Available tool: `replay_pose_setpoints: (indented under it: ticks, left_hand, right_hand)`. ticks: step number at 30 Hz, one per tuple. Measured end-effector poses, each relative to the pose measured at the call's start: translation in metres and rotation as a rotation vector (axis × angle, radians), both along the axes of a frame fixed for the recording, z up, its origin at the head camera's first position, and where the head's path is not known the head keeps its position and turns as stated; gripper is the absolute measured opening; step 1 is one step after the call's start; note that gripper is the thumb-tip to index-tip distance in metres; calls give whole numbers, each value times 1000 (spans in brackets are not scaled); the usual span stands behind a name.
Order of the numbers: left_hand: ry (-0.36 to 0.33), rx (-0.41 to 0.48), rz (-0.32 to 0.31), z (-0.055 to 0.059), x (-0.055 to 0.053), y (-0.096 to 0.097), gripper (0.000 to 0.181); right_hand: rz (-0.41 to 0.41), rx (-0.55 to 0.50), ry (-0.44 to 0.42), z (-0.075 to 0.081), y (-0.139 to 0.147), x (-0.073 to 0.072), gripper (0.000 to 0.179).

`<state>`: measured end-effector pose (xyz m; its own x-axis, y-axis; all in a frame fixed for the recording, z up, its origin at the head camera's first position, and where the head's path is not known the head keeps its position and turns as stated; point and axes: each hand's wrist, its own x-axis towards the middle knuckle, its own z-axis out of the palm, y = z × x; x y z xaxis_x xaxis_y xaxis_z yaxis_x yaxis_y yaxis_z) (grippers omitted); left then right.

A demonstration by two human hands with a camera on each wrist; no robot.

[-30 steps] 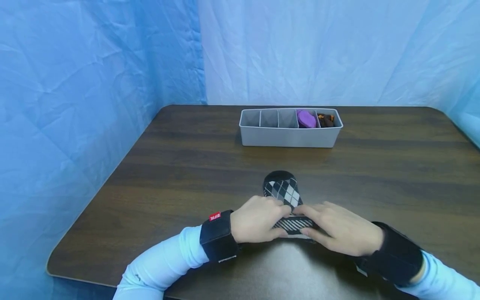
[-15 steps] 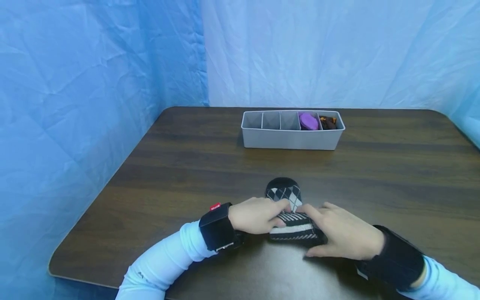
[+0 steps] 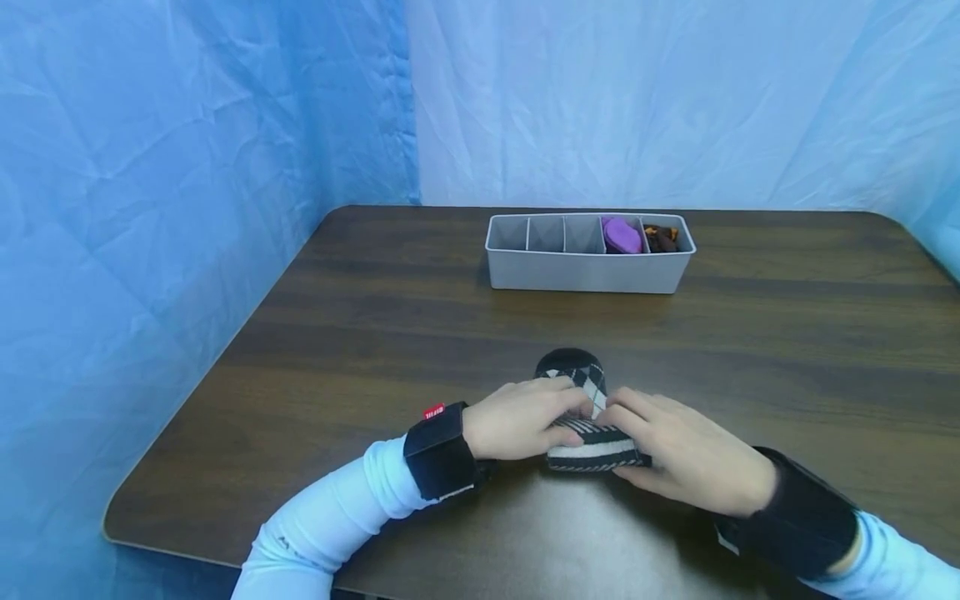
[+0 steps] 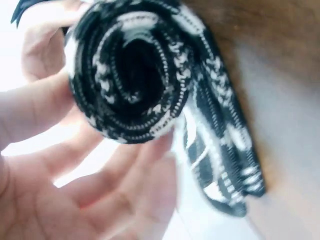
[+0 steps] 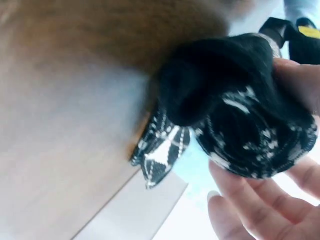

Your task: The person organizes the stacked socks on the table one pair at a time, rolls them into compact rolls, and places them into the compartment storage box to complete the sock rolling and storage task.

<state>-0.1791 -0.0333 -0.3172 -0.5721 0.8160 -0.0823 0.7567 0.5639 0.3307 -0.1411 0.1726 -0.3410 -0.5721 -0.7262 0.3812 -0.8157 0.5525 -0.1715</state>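
Note:
A black, grey and white argyle sock (image 3: 592, 454) lies on the table in front of me, its near part rolled into a thick coil and its black toe end (image 3: 570, 360) flat and pointing away. My left hand (image 3: 521, 421) grips the left end of the coil; the left wrist view shows the spiral of the rolled sock (image 4: 182, 82) between thumb and fingers. At the other end, my right hand (image 3: 678, 450) holds the coil with curled fingers. From the right wrist, a loose black fold of the sock (image 5: 210, 65) bulges beside the spiral. The flat part is partly covered by my fingers.
A grey divided box (image 3: 581, 273) stands toward the table's back. A purple bundle (image 3: 622, 236) and a dark brown bundle with orange bits (image 3: 660, 239) sit in its right compartments. Blue sheets (image 3: 637, 100) hang behind the brown table (image 3: 375, 333) and along its left.
The sock's near part is rolled farther toward the toe, so less of it lies flat. My right thumb, off the coil half a second ago, is back against it.

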Motion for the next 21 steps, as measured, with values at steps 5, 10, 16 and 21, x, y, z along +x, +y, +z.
replay_pose_setpoints:
  ticks: [5, 10, 16, 21]
  left_hand:
    - [278, 41, -37, 5, 16, 5, 30]
    - [413, -13, -34, 1, 27, 10, 40]
    - [610, -88, -50, -13, 31, 15, 33]
    - [487, -103, -65, -11, 28, 12, 37]
  right_hand:
    - [-3, 15, -15, 2, 3, 0, 43]
    - [-25, 19, 14, 1, 3, 1, 39]
    - [-67, 42, 30, -2, 3, 0, 33]
    - [-144, 116, -70, -3, 0, 4, 47]
